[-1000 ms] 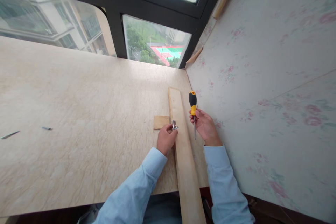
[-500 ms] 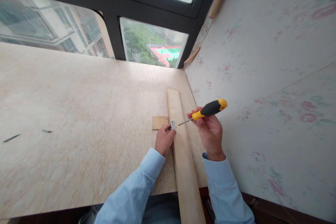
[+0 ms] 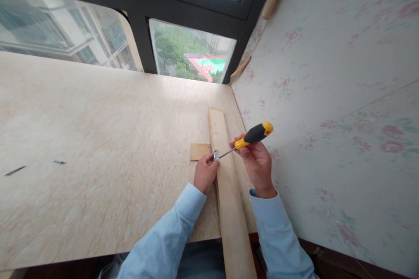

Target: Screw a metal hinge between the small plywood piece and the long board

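A long wooden board (image 3: 231,200) lies on the marble-patterned sill, its near end jutting past the front edge. On the board's left edge sits a small metal bracket (image 3: 215,154), pinched between the thumb and fingers of my left hand (image 3: 206,172). My right hand (image 3: 257,163) grips a yellow-and-black screwdriver (image 3: 253,136), tilted with its handle up to the right. Its tip reaches the bracket's lower part; whether a screw is there is too small to tell. A small flat piece of wood (image 3: 199,151) lies against the board's left side, just beyond my left hand.
On the left of the sill (image 3: 114,139) lie a thin pointed metal blade (image 3: 15,170) and a short grey metal piece (image 3: 59,162). A flower-papered wall (image 3: 327,109) rises close by my right hand. A dark-framed window (image 3: 193,52) stands at the back.
My right hand has moved left with the screwdriver, bringing its tip from a short gap away to the bracket. My left hand stays at the bracket.
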Demonstrator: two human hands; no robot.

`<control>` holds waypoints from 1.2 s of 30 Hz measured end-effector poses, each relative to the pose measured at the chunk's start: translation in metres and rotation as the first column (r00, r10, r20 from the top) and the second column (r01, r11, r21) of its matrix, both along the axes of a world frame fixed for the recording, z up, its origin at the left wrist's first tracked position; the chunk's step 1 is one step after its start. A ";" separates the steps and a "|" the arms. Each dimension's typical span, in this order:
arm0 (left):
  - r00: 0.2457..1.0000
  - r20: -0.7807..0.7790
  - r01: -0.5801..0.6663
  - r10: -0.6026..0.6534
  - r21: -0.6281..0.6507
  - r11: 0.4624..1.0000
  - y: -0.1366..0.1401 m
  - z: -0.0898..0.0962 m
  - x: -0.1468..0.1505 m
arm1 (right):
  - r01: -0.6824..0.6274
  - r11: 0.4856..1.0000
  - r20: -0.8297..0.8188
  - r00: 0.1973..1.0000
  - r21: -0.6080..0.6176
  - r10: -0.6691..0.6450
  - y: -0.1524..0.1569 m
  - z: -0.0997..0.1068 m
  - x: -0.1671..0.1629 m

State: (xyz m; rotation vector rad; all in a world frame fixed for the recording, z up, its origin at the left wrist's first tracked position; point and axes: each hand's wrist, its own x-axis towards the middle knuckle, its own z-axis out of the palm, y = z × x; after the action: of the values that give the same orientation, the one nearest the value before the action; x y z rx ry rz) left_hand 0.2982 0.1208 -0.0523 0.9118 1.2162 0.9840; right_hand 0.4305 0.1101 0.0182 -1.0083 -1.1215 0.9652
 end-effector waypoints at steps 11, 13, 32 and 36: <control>0.999 -0.036 0.006 -0.006 0.014 1.000 0.000 -0.001 -0.001 | 0.021 0.999 0.076 0.997 -0.025 -0.019 -0.003 0.010 -0.012; 1.000 -0.028 0.009 -0.009 0.012 1.000 0.000 -0.001 -0.001 | 0.028 1.000 0.071 0.997 -0.010 -0.028 -0.003 0.011 -0.013; 0.999 -0.033 0.031 -0.030 0.036 0.999 0.000 0.000 -0.002 | 0.044 0.999 0.091 0.995 0.014 -0.045 -0.001 0.008 -0.012; 0.998 -0.046 0.035 -0.034 0.023 0.999 0.000 -0.001 -0.002 | 0.045 0.999 0.097 0.994 0.021 -0.047 -0.002 0.007 -0.011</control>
State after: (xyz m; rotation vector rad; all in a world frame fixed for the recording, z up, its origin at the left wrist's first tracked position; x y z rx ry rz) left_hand 0.2967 0.1209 -0.0533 0.9757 1.2255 0.9567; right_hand 0.4191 0.1084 0.0256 -1.0714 -1.1807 0.8748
